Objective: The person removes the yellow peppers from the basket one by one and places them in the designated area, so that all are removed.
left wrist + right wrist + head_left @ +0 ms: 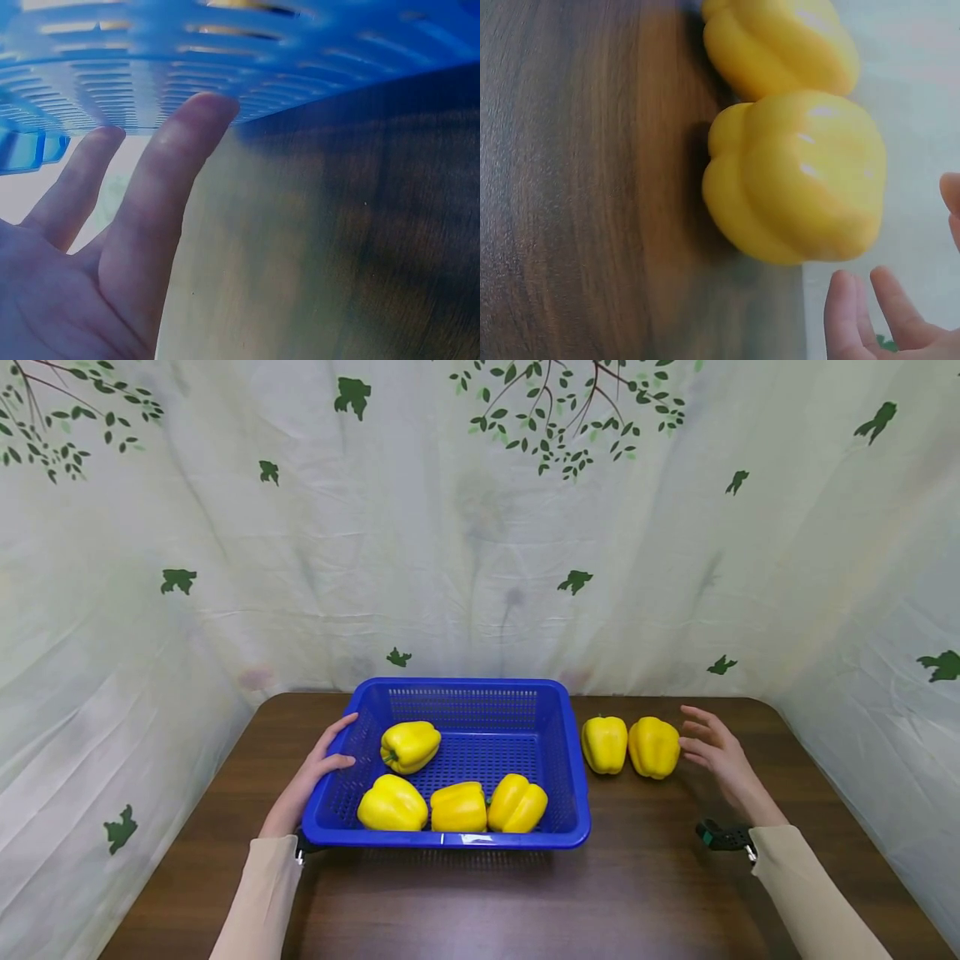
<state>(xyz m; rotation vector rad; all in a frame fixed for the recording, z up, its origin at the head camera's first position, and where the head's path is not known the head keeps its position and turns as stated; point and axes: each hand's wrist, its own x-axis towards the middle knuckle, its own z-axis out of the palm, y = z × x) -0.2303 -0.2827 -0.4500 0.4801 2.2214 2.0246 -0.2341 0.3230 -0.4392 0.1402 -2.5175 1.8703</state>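
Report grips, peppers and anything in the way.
Left grip touching blue basket. Right grip open beside rightmost pepper, nothing visible between. Four peppers in basket, two on table.

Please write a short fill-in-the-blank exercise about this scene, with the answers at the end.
1. The plastic basket is coloured ____.
2. Inside it lie exactly ____ yellow bell peppers.
3. On the table, beside the basket, are exactly ____ more bell peppers.
4. The person's ____ hand touches the basket.

Missing words: blue; four; two; left.
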